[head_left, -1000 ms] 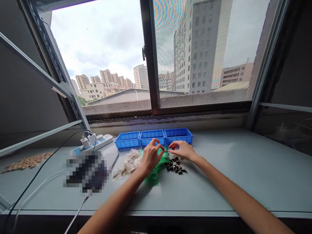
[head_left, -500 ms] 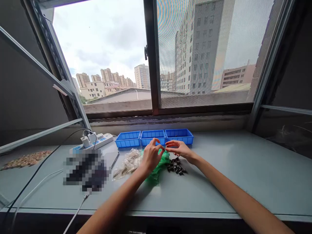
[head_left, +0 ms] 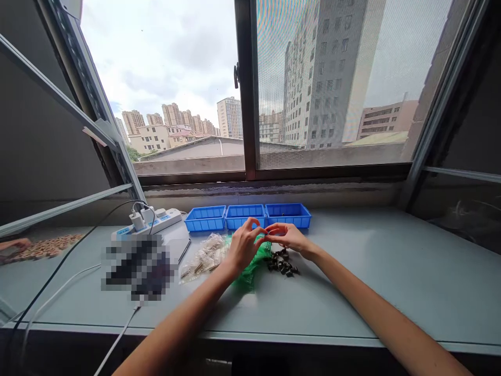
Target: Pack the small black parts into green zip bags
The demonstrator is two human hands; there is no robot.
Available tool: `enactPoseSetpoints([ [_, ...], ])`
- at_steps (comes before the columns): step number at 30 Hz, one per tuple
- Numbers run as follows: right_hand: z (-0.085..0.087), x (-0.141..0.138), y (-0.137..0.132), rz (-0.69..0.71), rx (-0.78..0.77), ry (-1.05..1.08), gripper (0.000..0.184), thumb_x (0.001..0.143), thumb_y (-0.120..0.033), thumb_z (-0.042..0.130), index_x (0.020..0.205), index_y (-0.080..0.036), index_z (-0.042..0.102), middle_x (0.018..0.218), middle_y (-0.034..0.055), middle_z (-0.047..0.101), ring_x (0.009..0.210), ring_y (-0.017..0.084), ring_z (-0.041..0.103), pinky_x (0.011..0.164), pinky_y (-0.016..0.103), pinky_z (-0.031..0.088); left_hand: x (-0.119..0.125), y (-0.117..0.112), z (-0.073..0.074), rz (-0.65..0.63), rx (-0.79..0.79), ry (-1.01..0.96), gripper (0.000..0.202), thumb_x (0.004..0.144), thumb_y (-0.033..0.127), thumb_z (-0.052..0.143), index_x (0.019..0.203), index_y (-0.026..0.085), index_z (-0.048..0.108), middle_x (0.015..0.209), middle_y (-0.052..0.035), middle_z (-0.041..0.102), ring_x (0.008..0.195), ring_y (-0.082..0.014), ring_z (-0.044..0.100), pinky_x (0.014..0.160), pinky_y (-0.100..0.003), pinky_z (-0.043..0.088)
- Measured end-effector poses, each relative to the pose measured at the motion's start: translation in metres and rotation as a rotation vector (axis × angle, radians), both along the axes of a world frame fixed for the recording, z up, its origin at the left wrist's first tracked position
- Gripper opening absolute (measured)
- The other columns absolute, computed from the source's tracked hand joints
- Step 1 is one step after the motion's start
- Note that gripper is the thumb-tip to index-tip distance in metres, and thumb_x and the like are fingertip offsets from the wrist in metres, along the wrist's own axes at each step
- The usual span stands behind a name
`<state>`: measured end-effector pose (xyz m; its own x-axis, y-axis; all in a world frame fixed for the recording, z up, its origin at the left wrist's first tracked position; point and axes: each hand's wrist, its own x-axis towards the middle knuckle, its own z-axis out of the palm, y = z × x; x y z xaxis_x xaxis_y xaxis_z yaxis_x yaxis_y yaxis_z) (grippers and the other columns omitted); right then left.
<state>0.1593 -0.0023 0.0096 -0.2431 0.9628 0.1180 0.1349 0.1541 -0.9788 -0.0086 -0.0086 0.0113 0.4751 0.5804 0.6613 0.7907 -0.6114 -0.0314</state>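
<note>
My left hand [head_left: 245, 242] and my right hand [head_left: 288, 237] meet fingertip to fingertip above a crumpled green plastic bag [head_left: 250, 272]. Both are pinched closed around something small and dark between them, too small to name. To the right of the bag, below my right hand, lies a loose pile of small black parts [head_left: 285, 265]. Left of my left hand is a heap of clear plastic bags [head_left: 207, 256] with small pieces inside. Just behind the hands stand the blue bins [head_left: 246, 213], partly covered by my fingers.
A white power strip [head_left: 164, 221] with plugs and cables lies at the back left, by a pixelated dark object [head_left: 136, 269]. Another person's hand [head_left: 18, 244] reaches toward brown pieces [head_left: 50, 247] at the far left. A window [head_left: 250, 177] stands behind the table.
My fingertips have drawn closer together around the small thing. The view has shifted slightly, and another person's hand has come in at the far left.
</note>
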Motion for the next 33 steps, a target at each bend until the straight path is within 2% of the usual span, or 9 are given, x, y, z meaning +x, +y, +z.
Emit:
enactPoseSetpoints([
  [9,0.0004,-0.0005,0.0001,-0.010,0.003,0.057,0.049,0.051,-0.052,0.075,0.084,-0.017,0.067,0.071,0.0009,0.063,0.046,0.005,0.034,0.044,0.022,0.026,0.0003,0.0025,-0.0022,-0.037,0.072,-0.073,0.012,0.080,0.034,0.060,0.084,0.025,0.068,0.098,-0.0005,0.056,0.068,-0.0089,0.056,0.062,-0.022,0.047],
  [19,0.0037,-0.0079,-0.0045,-0.046,0.042,0.065,0.043,0.046,-0.044,0.078,0.077,-0.016,0.067,0.068,0.0000,0.061,0.048,0.006,0.040,0.044,0.022,0.028,-0.0002,0.0031,-0.0041,-0.024,0.054,-0.079,0.019,0.081,0.035,0.059,0.073,0.020,0.067,0.096,-0.0018,0.056,0.067,-0.0090,0.056,0.062,-0.023,0.047],
  [24,0.0023,-0.0094,-0.0028,-0.064,0.045,0.105,0.043,0.047,-0.046,0.076,0.078,-0.017,0.067,0.076,0.0024,0.065,0.047,0.006,0.040,0.042,0.021,0.029,-0.0013,0.0042,-0.0028,0.017,0.051,-0.067,0.012,0.081,0.032,0.061,0.080,0.021,0.066,0.096,-0.0018,0.056,0.068,-0.0094,0.057,0.063,-0.023,0.048],
  [29,0.0009,-0.0083,-0.0008,-0.076,-0.044,0.183,0.045,0.051,-0.046,0.074,0.086,-0.019,0.067,0.085,0.0036,0.066,0.044,0.003,0.035,0.040,0.020,0.024,-0.0013,0.0037,-0.0011,0.037,0.076,-0.096,0.012,0.084,0.029,0.057,0.090,0.022,0.065,0.095,-0.0008,0.056,0.070,-0.0091,0.057,0.063,-0.021,0.047],
  [33,-0.0005,-0.0076,0.0015,-0.104,-0.106,0.265,0.040,0.055,-0.044,0.072,0.087,-0.020,0.069,0.084,0.0027,0.064,0.044,0.003,0.031,0.038,0.020,0.021,-0.0014,0.0044,-0.0023,0.042,0.067,-0.097,0.014,0.080,0.032,0.062,0.089,0.022,0.066,0.095,-0.0011,0.056,0.071,-0.0100,0.057,0.063,-0.022,0.046],
])
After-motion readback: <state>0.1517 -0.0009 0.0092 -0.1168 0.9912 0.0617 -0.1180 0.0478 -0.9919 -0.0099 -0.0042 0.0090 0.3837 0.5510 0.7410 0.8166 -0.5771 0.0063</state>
